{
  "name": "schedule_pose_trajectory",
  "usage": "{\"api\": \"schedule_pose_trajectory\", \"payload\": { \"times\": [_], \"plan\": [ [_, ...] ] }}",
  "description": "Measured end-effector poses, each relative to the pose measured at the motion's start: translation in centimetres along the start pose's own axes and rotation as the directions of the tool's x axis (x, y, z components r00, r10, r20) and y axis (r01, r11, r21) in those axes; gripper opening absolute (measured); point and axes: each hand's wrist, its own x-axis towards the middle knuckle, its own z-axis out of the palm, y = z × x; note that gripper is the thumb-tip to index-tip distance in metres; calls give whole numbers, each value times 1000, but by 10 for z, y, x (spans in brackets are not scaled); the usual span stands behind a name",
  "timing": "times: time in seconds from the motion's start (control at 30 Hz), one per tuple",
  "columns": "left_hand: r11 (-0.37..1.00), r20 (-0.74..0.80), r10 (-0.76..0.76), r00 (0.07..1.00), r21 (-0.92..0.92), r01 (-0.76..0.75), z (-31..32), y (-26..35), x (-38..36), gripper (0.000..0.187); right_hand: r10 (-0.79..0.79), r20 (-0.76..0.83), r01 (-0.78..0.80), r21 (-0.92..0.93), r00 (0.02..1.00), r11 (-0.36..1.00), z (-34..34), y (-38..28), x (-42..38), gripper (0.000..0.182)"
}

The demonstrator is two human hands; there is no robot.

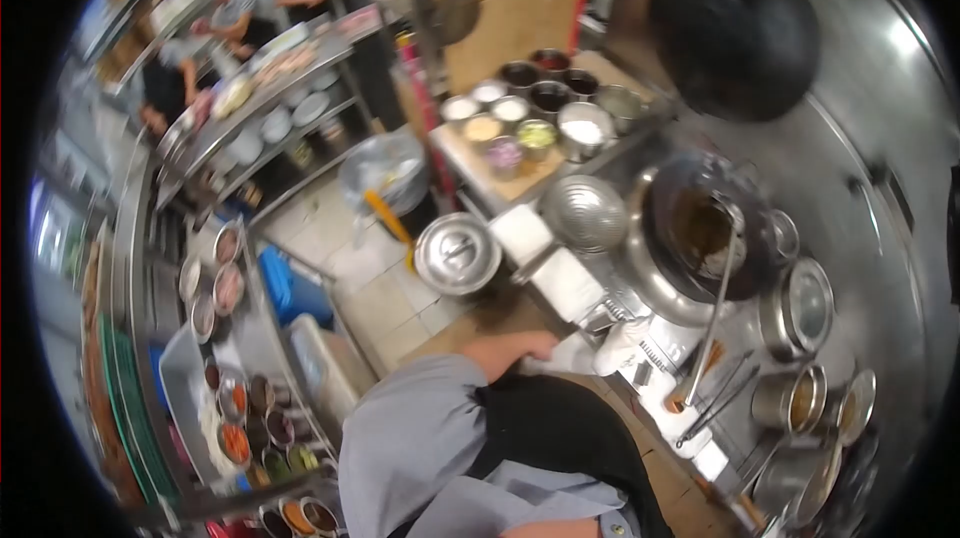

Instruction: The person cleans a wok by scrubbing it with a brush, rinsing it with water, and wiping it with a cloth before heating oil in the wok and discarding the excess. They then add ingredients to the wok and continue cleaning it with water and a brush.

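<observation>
My left hand (538,345) reaches from a grey sleeve toward the front edge of the cooking range; its fingers are blurred together, and I cannot tell whether they grip anything. Just right of it, a bunched white cloth (620,346) lies on the range edge. Only the forearm (555,529) of my right arm shows at the bottom edge, with that hand outside the view. Beyond the cloth a wok (655,228) sits on the burner with brown liquid inside. A long-handled ladle (722,303) rests in it, its wooden grip on the range edge.
A lidded metal pot (457,254) stands left of the range. Seasoning containers (536,135) fill the back counter. A perforated strainer (583,213) and steel pots (788,398) flank the wok. A large black wok (735,28) leans behind. Ingredient bowls (234,443) line the left; people work far left.
</observation>
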Motion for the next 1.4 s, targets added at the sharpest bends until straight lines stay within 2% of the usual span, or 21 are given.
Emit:
{"api": "schedule_pose_trajectory", "payload": {
  "times": [0.07,0.17,0.27,0.37,0.57,0.67,0.87,0.97,1.07,1.17,1.27,1.37,1.4],
  "plan": [
    [998,-32,25,999,56,-23,18,-21,19,40,-11,23,12,-39,1000,999,0,-15,4,30],
    [991,-109,-24,994,-131,10,31,-30,10,39,-30,49,34,-69,998,997,1,-26,9,29],
    [971,-174,-113,978,-226,72,33,-22,-17,39,-46,89,55,-108,995,993,2,-35,17,28],
    [991,-251,-67,966,-131,34,34,-25,-27,32,-52,117,69,-147,992,987,6,-45,18,28],
    [983,-248,-143,958,-145,109,32,-15,-34,35,-54,142,81,-193,988,978,6,-56,21,27],
    [961,-184,-199,963,-228,156,31,-5,-45,36,-53,144,81,-199,988,977,4,-57,20,26],
    [990,-183,-118,976,-103,101,47,-29,-16,32,-46,142,74,-201,989,977,-1,-55,15,25],
    [995,-222,-95,970,-51,86,40,-25,-29,32,-42,130,66,-186,991,980,-4,-52,13,24],
    [982,-173,-168,971,-111,150,46,-37,-21,32,-35,120,55,-166,992,985,-10,-45,11,24],
    [984,-153,-157,976,-111,141,42,-35,-22,30,-22,99,36,-141,995,989,-17,-34,6,23],
    [991,-188,-72,980,97,91,54,-43,4,27,-18,89,28,-117,996,993,-26,-24,-1,23],
    [959,-521,-168,837,-284,15,19,39,-28,28,-13,76,18,-72,997,997,-38,-5,-7,22],
    [937,-591,-115,799,-332,-111,8,60,-30,31,-9,70,12,-51,997,999,-39,2,-10,22]
  ]
}}
